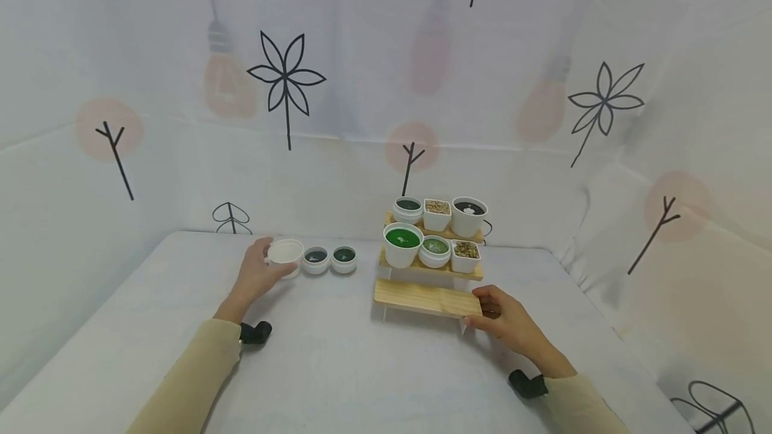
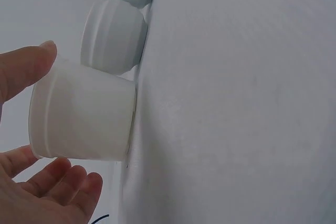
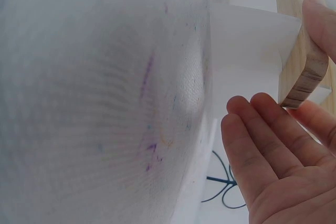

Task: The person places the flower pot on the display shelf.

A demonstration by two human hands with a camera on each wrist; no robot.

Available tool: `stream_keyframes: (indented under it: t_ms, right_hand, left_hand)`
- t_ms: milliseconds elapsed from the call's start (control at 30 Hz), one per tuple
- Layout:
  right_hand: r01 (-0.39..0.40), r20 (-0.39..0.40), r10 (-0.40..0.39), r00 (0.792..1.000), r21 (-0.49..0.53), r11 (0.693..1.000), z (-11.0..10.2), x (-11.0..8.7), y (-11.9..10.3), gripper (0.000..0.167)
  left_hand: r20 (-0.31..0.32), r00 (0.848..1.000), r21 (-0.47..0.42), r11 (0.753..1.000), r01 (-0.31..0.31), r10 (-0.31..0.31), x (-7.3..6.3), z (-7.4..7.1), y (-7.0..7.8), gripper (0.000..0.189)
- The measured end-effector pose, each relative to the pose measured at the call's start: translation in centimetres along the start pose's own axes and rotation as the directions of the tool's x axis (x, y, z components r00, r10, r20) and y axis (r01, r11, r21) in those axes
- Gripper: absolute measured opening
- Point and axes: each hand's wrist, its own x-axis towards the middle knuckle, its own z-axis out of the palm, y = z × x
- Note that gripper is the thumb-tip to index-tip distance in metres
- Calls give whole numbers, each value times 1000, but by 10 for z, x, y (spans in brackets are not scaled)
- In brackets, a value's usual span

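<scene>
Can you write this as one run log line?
left hand: holds white cup | right hand: pinches end of lowest wooden shelf | two small pots: beside the cup

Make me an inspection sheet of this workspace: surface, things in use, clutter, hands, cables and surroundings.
Surface: white cloth; the right wrist view shows small purple marks.
Job's things: white cup, upright; two small pots with dark contents, in a row to its right; wooden stand with three shelves, six filled containers on the upper two, none on the lowest shelf.
Clutter: nothing seen.
Hands: left hand holds the cup between thumb and fingers; right hand grips the lowest shelf's right end.
Cables: nothing seen.
Surroundings: pale backdrop printed with plants and light bulbs.
</scene>
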Motion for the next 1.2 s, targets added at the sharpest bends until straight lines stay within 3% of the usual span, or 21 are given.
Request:
stream_keyframes:
  t_ms: [633, 1200]
  right_hand:
    - [0, 7, 0, 1000, 6, 1000, 0, 1, 2, 64]
    - [-9, 1, 9, 1000, 12, 1000, 0, -1, 0, 63]
  left_hand:
    - [6, 1000, -10, 1000, 18, -18, 5, 4, -5, 86]
    - [-7, 999, -24, 999, 38, -39, 1, 0, 0, 83]
